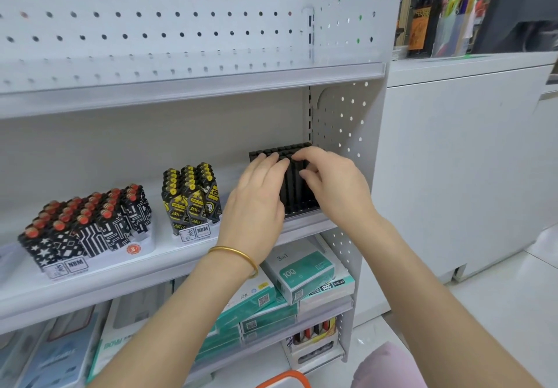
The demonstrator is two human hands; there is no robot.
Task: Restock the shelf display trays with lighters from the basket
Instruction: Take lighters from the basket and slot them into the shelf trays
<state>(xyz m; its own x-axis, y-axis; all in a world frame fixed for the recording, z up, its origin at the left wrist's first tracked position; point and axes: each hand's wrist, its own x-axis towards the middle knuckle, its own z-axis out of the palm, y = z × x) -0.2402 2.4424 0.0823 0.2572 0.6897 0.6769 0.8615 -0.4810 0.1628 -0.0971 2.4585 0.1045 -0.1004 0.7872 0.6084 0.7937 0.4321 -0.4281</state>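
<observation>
A tray of black lighters (294, 182) stands at the right end of the middle shelf (169, 262). My left hand (256, 197) lies on its left side with straight fingers touching the lighter tops. My right hand (332, 182) is over the right part, its curled fingers pinching the top of one black lighter. Further left stand a tray of yellow-capped lighters (193, 200) and a tray of red-capped patterned lighters (87, 224). An orange-rimmed basket edge (287, 378) shows at the bottom.
An empty shelf with a pegboard back (151, 25) is above. Teal and white boxes (302, 273) fill the shelf below. A white counter (468, 161) stands right of the shelf unit, with bottles (422, 13) behind it. The floor is white tile.
</observation>
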